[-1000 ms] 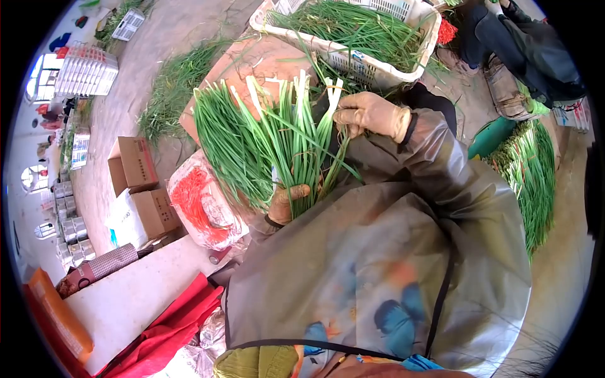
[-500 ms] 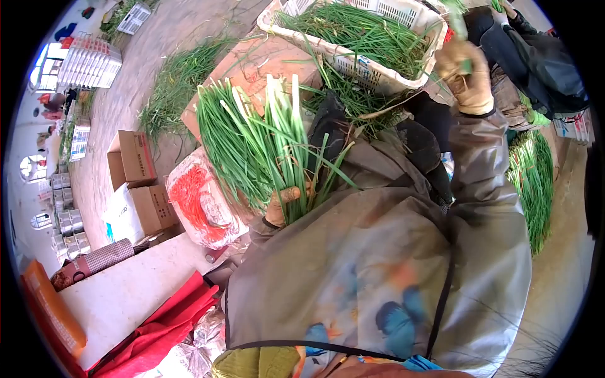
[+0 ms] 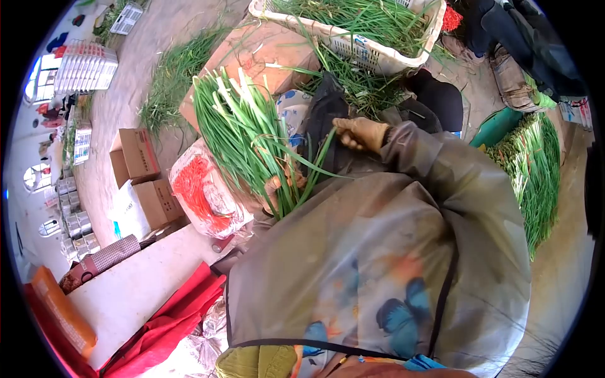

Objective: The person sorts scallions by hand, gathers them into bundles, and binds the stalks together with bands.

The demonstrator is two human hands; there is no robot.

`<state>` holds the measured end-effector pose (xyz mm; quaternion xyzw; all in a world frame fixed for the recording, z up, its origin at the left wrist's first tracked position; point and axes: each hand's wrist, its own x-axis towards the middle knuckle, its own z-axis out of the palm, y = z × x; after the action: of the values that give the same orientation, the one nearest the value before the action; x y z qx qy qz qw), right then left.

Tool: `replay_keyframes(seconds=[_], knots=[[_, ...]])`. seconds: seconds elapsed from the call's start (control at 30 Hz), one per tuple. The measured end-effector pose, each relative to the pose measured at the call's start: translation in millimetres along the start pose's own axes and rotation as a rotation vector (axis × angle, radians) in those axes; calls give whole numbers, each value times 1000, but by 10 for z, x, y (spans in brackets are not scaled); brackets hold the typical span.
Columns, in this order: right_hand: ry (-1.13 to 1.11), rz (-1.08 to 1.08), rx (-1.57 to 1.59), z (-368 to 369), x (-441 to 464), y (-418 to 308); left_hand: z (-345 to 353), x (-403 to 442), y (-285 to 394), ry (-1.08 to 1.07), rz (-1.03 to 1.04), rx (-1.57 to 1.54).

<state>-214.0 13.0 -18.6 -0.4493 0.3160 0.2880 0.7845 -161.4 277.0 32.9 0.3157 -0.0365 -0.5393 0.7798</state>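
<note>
My left hand, in a tan glove, is wrapped round the lower part of a bunch of long green chives. Their pale stem ends point up and away from me, and part of the hand is hidden by leaves. Just right of the bunch, my gloved right hand has its fingers curled in a pinch at the tip of a stray chive leaf that slants out of the bunch. Under the bunch lies a white sack with red ties.
Ahead stands a white plastic crate heaped with chives, beside a brown board. Loose greens lie on the floor. At left are cardboard boxes; at right, a chive pile and another person's dark-clothed legs.
My right hand has come down and left from the upper right, where greens were at it, to the stray leaf beside the bunch. My left hand still holds the bunch, now leaning slightly more left.
</note>
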Motion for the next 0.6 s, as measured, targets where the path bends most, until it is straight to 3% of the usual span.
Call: replay_keyframes(seconds=[0.03, 0.1, 0.13, 0.2, 0.23, 0.27, 0.33, 0.4, 0.47, 0.5, 0.6], knots=[[-2, -1, -1, 42, 54, 24, 15, -1, -15, -2, -8, -14], [-41, -273, 265, 108, 135, 3, 27, 5, -39, -7, -19, -46], [-45, -278, 258, 180, 53, -76, 41, 14, -44, -12, -23, -63], [-13, -577, 75, 271, -175, -245, 70, 28, -61, -20, -40, -109], [-5, -619, -61, 245, -236, -308, 81, 38, -75, -25, -52, -133], [-1, -618, -64, 250, -259, -323, 91, 56, -92, -30, -73, -157], [-102, -301, -63, 264, -291, -318, 100, 99, -124, -27, -126, -205], [-210, -128, -126, 243, -213, -182, 82, 140, -166, -27, -149, -250], [-394, 36, 71, 196, 41, 75, 1, 160, -211, -89, -95, -298], [-216, 7, -57, 335, -140, -1, -53, 165, -235, -143, -45, -326], [-123, -109, 49, 325, -406, -204, -145, 177, -214, -244, 45, -375]])
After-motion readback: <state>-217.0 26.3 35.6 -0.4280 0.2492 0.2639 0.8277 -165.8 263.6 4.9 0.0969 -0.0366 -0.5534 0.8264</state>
